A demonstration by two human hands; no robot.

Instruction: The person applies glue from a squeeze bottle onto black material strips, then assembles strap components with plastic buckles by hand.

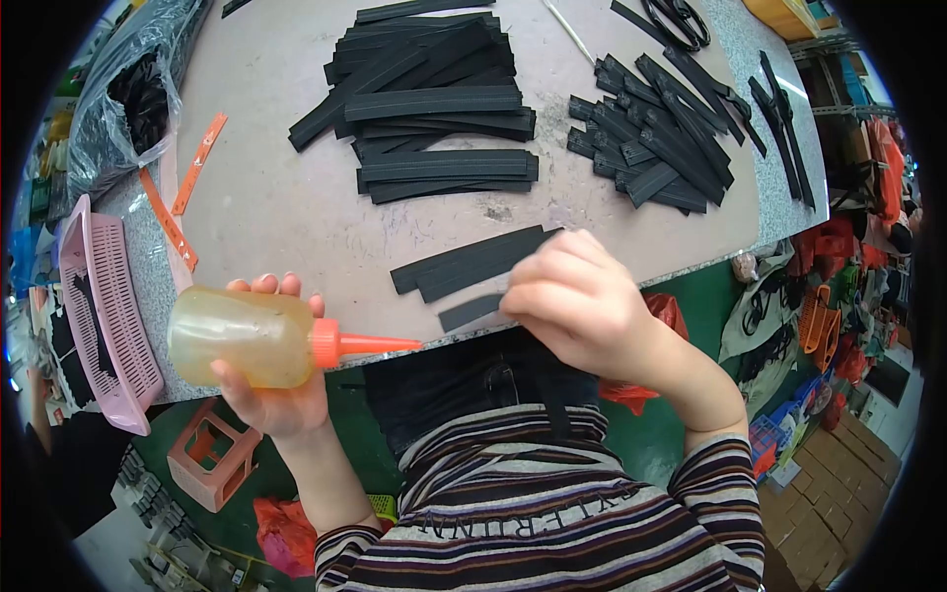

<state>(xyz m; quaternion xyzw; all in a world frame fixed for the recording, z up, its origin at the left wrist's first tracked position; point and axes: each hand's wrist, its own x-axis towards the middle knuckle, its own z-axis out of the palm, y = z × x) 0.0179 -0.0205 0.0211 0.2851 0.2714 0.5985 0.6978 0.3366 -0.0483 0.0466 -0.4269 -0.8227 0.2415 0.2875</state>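
My left hand (281, 407) is closed around a squeeze bottle (242, 337) of yellowish liquid. The bottle lies tilted on its side, its red nozzle (370, 343) pointing right, toward the table's front edge. My right hand (582, 301) is pinched at the right end of a short black fabric strip (470, 313); the fingertips and that end are partly hidden. Just beyond it, two longer black strips (473, 264) lie overlapping on the table, their right ends partly covered by my right hand.
Behind lies a large pile of black strips (434, 104), with another pile (656, 138) to its right. Black scissors (681, 22) and a white pen-like stick (569, 30) sit at the back. Orange strips (200, 163), a pink basket (109, 306) and a plastic bag (123, 99) are left.
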